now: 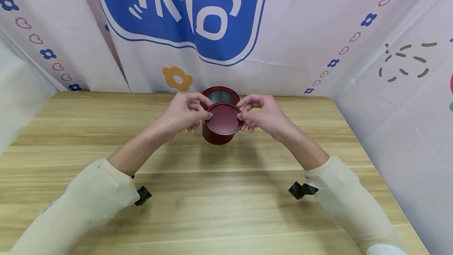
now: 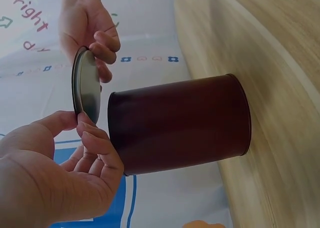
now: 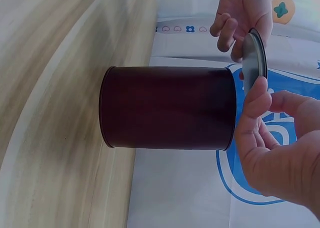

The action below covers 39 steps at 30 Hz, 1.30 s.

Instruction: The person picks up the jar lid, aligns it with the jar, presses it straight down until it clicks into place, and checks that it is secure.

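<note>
A dark red round tin [image 1: 217,137] stands upright near the table's back edge, its open top showing a grey metal inside. Above its near rim is the round lid [image 1: 223,119], dark red on top with a silvery underside visible in both wrist views. My left hand [image 1: 186,112] pinches the lid's left edge between thumb and fingers. On the opposite edge, my right hand [image 1: 262,114] pinches it the same way. The lid is raised off the tin [image 2: 180,123], with a gap between them in the left wrist view. Other fingers of both hands curl loosely beneath the lid's level.
The tin stands on a light wood-grain table [image 1: 212,207]. Right behind it hangs a white printed cloth [image 1: 283,50] with a blue emblem, and more white cloth [image 1: 400,101] borders the right side. Small black blocks [image 1: 143,196] show beside the sleeves.
</note>
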{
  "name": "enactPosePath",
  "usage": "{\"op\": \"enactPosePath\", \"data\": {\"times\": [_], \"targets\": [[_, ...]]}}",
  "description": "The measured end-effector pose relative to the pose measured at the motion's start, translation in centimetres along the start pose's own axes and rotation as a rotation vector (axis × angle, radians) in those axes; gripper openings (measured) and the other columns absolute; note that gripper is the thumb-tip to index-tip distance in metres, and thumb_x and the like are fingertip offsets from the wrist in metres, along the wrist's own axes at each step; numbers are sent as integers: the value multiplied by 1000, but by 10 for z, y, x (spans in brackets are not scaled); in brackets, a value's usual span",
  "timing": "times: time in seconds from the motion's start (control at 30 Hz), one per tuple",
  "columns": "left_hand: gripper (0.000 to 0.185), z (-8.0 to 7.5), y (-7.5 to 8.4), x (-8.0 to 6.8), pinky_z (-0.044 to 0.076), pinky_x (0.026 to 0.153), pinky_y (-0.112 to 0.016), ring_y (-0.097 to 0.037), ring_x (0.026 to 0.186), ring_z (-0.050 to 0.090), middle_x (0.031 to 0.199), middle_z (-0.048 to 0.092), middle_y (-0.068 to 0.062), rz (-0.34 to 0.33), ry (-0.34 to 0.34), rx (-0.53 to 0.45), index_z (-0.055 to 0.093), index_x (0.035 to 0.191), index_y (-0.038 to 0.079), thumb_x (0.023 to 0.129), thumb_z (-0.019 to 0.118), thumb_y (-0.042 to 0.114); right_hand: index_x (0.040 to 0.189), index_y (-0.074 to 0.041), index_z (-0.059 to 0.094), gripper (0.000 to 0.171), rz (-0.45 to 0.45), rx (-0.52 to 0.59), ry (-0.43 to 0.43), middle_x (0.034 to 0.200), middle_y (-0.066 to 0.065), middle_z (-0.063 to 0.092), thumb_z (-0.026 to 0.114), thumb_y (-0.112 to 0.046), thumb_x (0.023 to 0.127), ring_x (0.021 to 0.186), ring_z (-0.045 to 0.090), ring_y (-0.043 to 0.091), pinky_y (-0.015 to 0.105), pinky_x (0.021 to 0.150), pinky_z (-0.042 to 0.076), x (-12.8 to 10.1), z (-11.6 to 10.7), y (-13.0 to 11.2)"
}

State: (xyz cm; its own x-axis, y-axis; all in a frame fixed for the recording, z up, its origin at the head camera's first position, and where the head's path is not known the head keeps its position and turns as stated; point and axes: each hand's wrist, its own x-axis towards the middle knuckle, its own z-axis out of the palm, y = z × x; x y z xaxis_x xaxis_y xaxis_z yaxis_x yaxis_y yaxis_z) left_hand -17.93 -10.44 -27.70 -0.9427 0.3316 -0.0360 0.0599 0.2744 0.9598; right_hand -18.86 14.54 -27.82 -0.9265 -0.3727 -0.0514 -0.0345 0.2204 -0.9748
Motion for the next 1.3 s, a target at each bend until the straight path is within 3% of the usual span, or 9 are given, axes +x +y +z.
{"op": "enactPosePath", "data": {"times": [0.5, 0.83, 1.3], "targets": [[24, -5, -2, 6, 40, 50, -26, -15, 53, 47, 72, 66, -7, 7, 42, 7, 66, 119, -2, 95, 65, 0, 116, 2, 67, 23, -7, -93, 40, 87, 13, 63, 67, 4, 93, 63, 69, 23, 24, 50, 51, 12, 1, -3], [26, -7, 4, 12, 42, 49, -23, -13, 52, 48, 69, 66, -4, -8, 86, -30, 66, 122, -3, 96, 68, 3, 120, 7, 68, 23, 13, 22, 54, 94, 12, 70, 65, 2, 98, 64, 67, 18, 22, 55, 52, 21, -2, -4], [28, -8, 5, 16, 43, 50, -23, -12, 53, 49, 72, 68, 1, -51, 93, -56, 64, 123, -3, 99, 70, 10, 124, 12, 64, 26, 31, 109, 48, 88, 8, 72, 61, 5, 99, 67, 65, 17, 22, 55, 53, 27, -2, -8]]}}
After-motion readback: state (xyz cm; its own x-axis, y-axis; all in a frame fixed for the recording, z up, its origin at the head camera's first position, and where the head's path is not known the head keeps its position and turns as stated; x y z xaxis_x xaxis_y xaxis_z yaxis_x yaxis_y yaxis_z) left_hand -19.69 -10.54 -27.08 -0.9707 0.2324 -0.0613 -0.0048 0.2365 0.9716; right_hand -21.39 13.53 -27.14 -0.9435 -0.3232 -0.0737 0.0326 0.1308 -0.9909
